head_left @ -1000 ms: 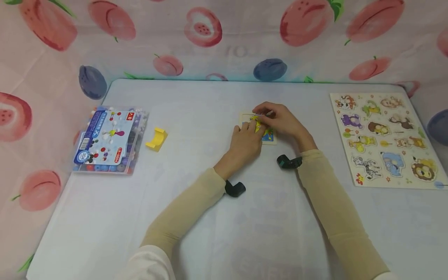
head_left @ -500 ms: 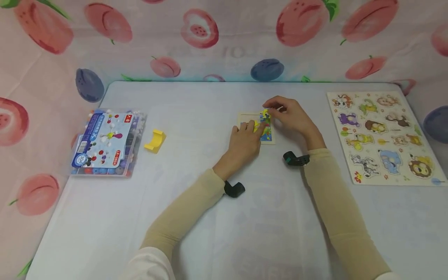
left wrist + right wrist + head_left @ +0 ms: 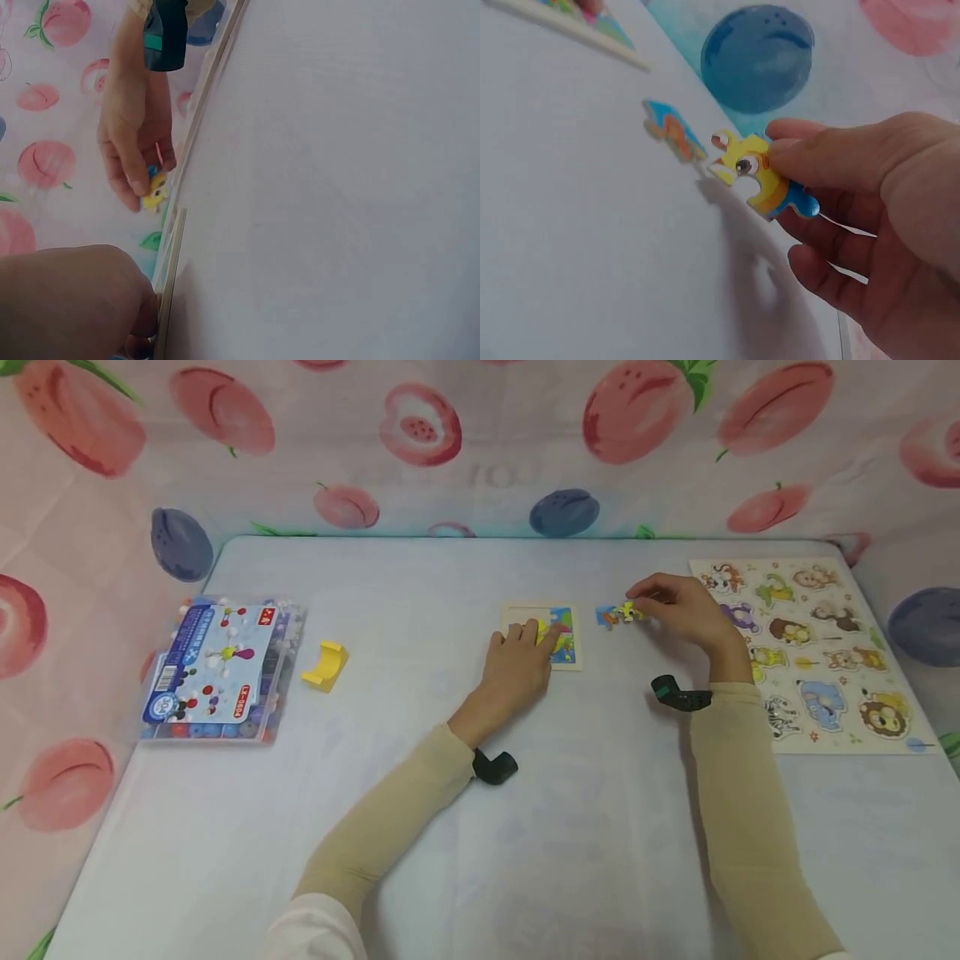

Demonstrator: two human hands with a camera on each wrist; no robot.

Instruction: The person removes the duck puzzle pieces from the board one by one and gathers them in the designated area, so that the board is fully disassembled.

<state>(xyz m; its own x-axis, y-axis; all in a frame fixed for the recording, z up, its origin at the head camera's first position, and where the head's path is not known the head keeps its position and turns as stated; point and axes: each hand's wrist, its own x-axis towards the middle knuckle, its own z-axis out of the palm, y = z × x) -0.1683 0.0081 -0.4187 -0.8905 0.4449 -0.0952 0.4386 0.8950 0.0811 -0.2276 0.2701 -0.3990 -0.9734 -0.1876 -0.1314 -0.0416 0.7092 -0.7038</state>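
My left hand (image 3: pixel 519 667) rests on a small wooden jigsaw puzzle (image 3: pixel 564 647) in a pale frame, its fingers spread over the picture and hiding much of it. In the left wrist view that hand (image 3: pixel 75 300) lies right at the thin puzzle board's edge (image 3: pixel 174 262). To the right, my right hand (image 3: pixel 678 610) pinches a yellow and blue jigsaw piece (image 3: pixel 759 176) with a printed eye between thumb and fingers, above the table. Just left of it a blue and orange-brown jigsaw piece (image 3: pixel 673 133) lies on the tabletop.
On the right lies a wooden animal puzzle board (image 3: pixel 813 664), partly behind the right hand and forearm. A yellow curved block (image 3: pixel 327 666) and a clear box of coloured beads (image 3: pixel 217 668) stand at the left. Fruit-patterned cloth (image 3: pixel 450 443) hangs behind the white table (image 3: pixel 420 577).
My right hand has lifted the yellow and blue jigsaw piece off the puzzle and carried it right. The left hand has stayed on the puzzle.
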